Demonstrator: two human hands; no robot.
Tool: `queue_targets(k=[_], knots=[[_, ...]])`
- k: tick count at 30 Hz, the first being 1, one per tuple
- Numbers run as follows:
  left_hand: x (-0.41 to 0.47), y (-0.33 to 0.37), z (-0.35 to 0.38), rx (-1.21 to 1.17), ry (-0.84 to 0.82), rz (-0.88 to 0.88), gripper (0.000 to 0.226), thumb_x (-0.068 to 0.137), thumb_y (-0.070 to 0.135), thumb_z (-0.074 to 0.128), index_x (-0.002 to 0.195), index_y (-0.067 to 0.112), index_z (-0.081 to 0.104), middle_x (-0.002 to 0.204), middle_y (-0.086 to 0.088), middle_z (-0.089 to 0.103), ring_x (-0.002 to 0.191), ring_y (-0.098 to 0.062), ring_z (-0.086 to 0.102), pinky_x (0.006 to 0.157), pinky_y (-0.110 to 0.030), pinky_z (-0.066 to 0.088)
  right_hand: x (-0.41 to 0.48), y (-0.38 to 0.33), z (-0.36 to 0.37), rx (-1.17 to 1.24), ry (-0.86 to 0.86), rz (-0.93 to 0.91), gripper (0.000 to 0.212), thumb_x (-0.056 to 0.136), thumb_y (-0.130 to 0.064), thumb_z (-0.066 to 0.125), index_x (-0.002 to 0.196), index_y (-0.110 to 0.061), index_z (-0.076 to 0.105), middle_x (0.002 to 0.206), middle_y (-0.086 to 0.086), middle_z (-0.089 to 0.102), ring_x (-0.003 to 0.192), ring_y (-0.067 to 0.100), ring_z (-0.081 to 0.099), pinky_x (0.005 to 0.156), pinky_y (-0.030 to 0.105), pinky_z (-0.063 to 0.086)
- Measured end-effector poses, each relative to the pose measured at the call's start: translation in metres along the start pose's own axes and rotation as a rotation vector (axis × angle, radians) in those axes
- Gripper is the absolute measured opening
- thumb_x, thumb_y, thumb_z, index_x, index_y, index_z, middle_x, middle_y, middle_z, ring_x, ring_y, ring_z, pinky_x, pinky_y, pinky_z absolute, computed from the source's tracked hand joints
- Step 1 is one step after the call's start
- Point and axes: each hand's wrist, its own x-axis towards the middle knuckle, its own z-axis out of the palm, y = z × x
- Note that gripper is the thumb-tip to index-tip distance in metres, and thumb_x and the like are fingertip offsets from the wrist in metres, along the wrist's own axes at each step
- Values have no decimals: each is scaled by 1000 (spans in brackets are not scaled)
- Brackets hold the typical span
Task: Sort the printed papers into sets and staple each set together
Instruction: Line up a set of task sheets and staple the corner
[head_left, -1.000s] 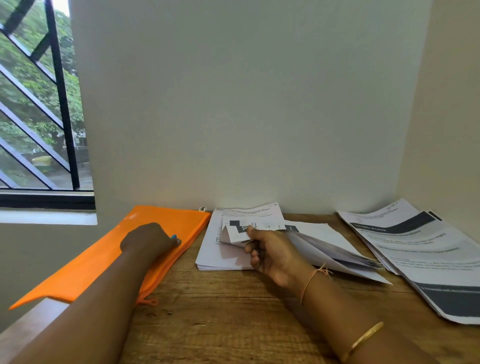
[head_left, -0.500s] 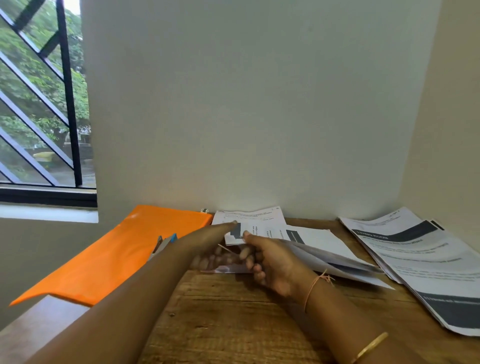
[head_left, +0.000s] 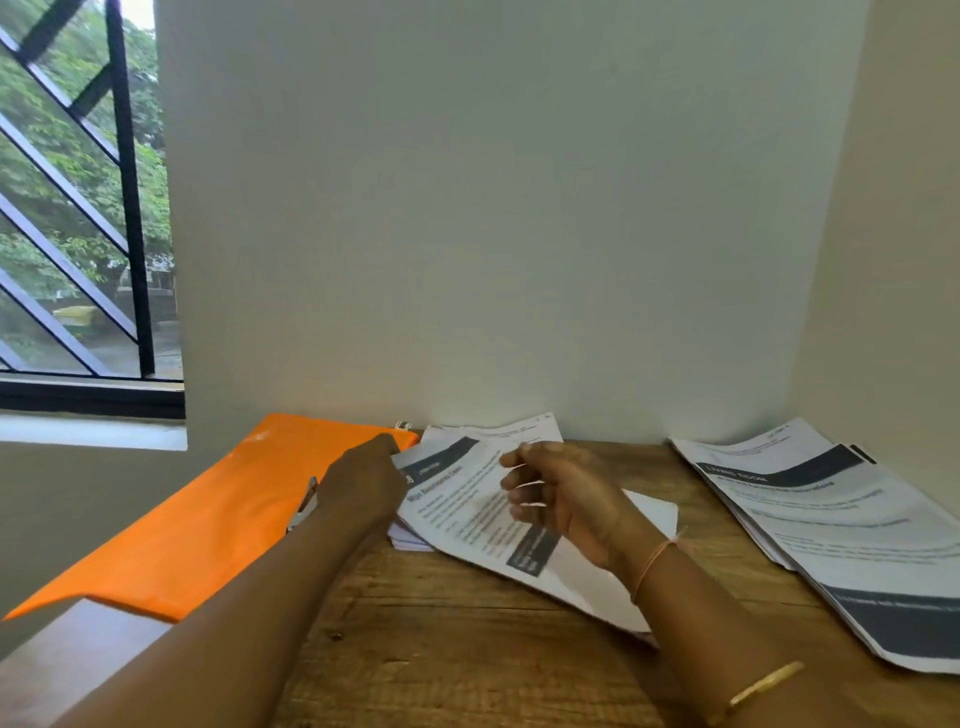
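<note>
A set of printed papers (head_left: 457, 499) with a dark header band lies slanted over a white paper stack (head_left: 410, 541) at the back of the wooden table (head_left: 467, 649). My left hand (head_left: 366, 483) is at the set's top left corner, its fingers hidden behind the hand. Over the middle of the top sheet hovers my right hand (head_left: 563, 496), fingers loosely curled with nothing seen in them. A silver stapler (head_left: 306, 503) lies on the orange folder (head_left: 208, 519), partly hidden by my left forearm.
A second pile of printed papers (head_left: 831, 519) fans out along the right wall. The orange folder hangs over the table's left edge, below a barred window (head_left: 78, 208). Walls close off the back and right side.
The lifted sheets have dropped flat onto the stack. My left hand left the folder and moved right to the set's corner. My right hand's grip on the papers has loosened.
</note>
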Motion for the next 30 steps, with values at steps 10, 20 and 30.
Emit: queue_targets(k=[10,20,30], knots=[[11,0,-2,-328,265,103,10,93,-2,38,94,7,43,85,-15,57,74,-30,52,50,-31,29,25,22,-60,-893,434,0,50,95,-33,52,135,-6,38,135,14,47,116,29,51,83,30,41],[15,-3,-5,-673,384,65,10,100,8,33,95,11,41,82,-6,52,71,-21,48,54,-30,35,23,21,-64,-846,322,-164,31,95,-34,54,116,-13,52,111,1,57,98,18,55,71,27,39],[18,-7,-8,-1021,232,-175,53,92,19,60,131,22,25,123,-15,48,103,-33,57,88,-51,50,27,16,-73,-665,422,-55,26,92,-11,54,66,-10,53,71,5,55,64,17,49,53,26,33]])
